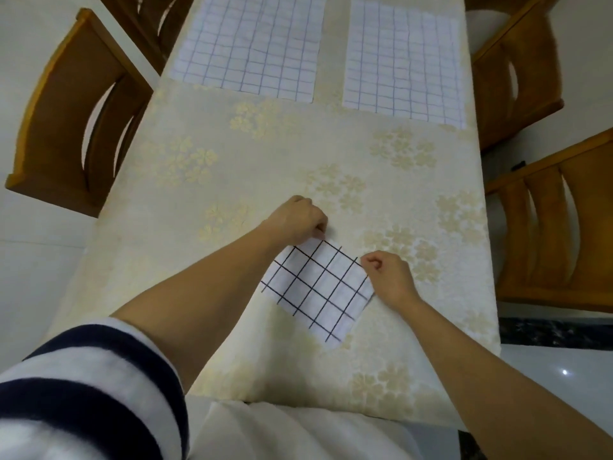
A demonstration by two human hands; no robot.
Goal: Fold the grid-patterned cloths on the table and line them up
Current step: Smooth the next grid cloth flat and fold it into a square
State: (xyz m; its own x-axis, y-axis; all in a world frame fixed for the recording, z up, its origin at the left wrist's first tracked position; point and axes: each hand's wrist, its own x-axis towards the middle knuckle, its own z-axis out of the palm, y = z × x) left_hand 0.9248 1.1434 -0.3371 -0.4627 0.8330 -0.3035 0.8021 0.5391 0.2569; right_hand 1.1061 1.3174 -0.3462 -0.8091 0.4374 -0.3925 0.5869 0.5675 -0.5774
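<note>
A small folded white cloth with a black grid [320, 288] lies turned like a diamond on the near middle of the table. My left hand [298, 220] pinches its far corner. At the cloth's right corner, my right hand [389, 277] has its fingers curled and pinches the edge. Two larger white cloths with blue grids lie flat at the far end, one on the left [252, 44] and one on the right [404, 61], side by side with a gap between them.
The table wears a cream cloth with pale flower prints [205, 180]. Wooden chairs stand around it: one on the left [76, 111], two on the right [517, 78] [557, 227]. The near table edge [298, 406] is close to my body.
</note>
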